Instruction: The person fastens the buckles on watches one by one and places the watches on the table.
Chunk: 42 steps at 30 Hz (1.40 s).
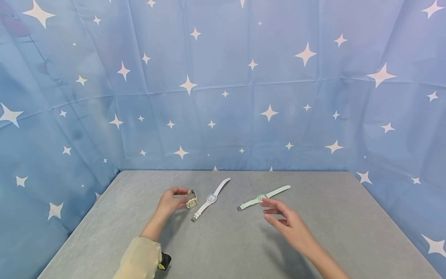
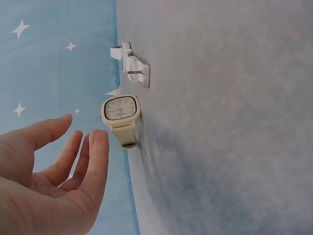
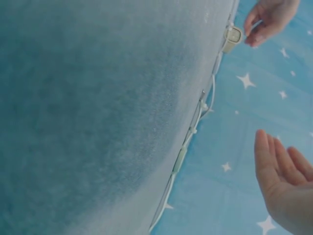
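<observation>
The left hand (image 1: 170, 202) has its fingers and thumb loosely extended and does not grip anything; in the left wrist view a small gap separates the fingertips from the cream watch (image 1: 192, 203). This watch stands on the table (image 1: 216, 248) with its strap closed in a loop and its dial upward at a tilt, just beside the hand. The right hand (image 1: 287, 224) is raised above the table, its fingers relaxed and slightly bent, and it holds nothing. The nearest thing to it is the green watch (image 1: 262, 197), which lies stretched out aslant, with its buckle end toward the left. Between the cream watch and the green one, the white watch (image 1: 211, 198) lies also extended, its buckle end closer to the person. A cream sleeve (image 1: 139, 257) covers the left forearm. Behind the grey table hangs a blue curtain (image 1: 223, 46) with white stars.
</observation>
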Motion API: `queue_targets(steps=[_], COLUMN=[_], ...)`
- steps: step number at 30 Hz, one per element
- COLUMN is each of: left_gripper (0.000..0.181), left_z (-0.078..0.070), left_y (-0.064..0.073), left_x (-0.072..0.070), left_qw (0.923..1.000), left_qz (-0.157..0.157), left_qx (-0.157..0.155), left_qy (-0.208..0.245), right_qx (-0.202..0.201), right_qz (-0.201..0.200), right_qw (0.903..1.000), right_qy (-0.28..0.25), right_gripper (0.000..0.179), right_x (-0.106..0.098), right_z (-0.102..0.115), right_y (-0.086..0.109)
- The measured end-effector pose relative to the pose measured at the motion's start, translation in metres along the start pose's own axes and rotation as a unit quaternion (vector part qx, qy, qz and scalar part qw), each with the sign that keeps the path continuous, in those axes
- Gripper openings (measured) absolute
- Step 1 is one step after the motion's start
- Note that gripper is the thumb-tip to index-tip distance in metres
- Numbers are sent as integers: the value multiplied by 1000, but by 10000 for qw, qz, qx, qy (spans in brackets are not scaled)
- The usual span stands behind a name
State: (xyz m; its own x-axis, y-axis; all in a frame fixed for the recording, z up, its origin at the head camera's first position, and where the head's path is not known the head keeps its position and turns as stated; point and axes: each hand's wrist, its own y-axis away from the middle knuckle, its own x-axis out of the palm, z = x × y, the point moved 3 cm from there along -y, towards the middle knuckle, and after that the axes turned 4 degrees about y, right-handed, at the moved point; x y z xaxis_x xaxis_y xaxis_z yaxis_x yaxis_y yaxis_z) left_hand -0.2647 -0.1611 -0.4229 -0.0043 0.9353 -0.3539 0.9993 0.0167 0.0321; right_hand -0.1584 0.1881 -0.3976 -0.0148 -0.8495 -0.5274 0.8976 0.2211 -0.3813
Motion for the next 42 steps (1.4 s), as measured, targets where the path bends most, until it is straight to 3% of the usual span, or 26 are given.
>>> queue_targets(steps=[10, 19, 30, 42], left_gripper=[29, 27, 27, 31], left_z=[-9, -15, -20, -26], left_y=[0, 1, 1, 2], left_x=[7, 16, 29, 44], left_qw=[9998, 9979, 9971, 9921], left_qz=[116, 368, 587, 1032], left_qx=[144, 500, 451, 676], left_qy=[88, 157, 146, 247], right_qx=[19, 46, 114, 222], right_qz=[9, 8, 32, 19], right_qw=[10000, 10000, 9999, 9997], right_qy=[8, 25, 41, 111], right_gripper=[38, 38, 37, 35], right_x=[0, 0, -1, -3], right_z=[-2, -3, -5, -5], right_y=[1, 0, -1, -1])
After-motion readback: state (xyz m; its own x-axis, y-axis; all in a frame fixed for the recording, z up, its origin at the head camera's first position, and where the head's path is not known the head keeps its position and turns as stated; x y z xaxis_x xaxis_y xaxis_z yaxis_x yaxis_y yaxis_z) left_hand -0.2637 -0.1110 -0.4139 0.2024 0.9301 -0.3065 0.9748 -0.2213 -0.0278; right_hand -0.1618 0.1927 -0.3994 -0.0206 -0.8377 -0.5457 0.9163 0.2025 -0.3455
